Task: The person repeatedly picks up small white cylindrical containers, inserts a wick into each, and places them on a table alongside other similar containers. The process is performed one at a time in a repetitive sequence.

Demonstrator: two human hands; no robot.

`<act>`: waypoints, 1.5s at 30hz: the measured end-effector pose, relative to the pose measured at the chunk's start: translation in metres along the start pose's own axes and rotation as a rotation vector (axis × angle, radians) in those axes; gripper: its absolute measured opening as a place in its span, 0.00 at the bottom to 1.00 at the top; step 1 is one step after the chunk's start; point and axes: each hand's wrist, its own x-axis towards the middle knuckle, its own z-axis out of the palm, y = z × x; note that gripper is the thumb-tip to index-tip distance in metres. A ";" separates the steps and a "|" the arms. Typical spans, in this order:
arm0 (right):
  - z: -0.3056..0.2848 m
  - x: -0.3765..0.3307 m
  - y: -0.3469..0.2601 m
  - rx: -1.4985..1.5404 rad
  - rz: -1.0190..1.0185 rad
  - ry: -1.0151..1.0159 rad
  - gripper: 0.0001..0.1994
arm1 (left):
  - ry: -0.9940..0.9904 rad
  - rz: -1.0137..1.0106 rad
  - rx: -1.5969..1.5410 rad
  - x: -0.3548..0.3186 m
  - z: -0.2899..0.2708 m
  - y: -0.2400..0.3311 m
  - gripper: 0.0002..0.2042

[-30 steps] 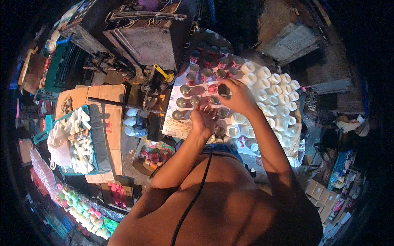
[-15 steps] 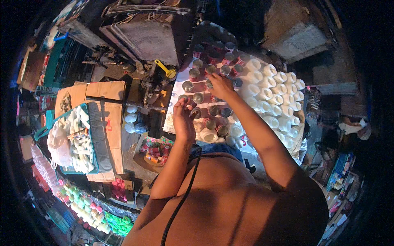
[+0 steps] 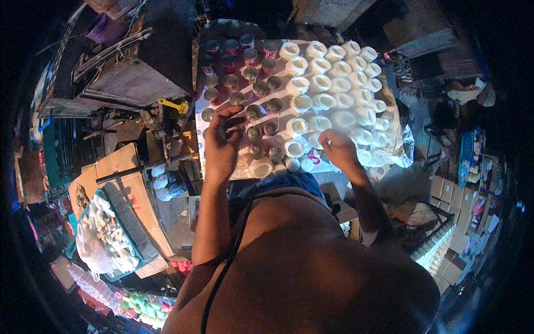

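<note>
Our left hand [image 3: 221, 143] spreads its grip; whether our right hand [image 3: 340, 149] grips, we can't tell. Let's move gently around the cups [image 3: 254, 132].

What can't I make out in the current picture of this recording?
Head view: whether the left hand touches a red, dark-mouthed cylindrical cup; the hand itself blocks the contact.
Head view: whether the right hand, beside white round-mouthed containers, pinches anything; its grip is small and blurred.
Head view: what the crumpled white plastic bag contains; its folds hide it.
Head view, upper left: what the purple object is; shadow and blur.
</note>
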 end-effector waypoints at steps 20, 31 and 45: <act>0.063 -0.075 0.032 -0.280 0.166 -0.011 0.07 | -0.690 -0.039 1.301 -0.072 -0.123 -0.114 0.21; 0.121 -0.056 0.063 0.127 -0.010 -0.059 0.10 | -0.400 0.064 1.598 -0.084 -0.160 -0.220 0.24; 0.198 -0.029 0.138 0.091 0.111 -0.515 0.36 | -0.396 0.157 1.485 -0.087 -0.124 -0.227 0.23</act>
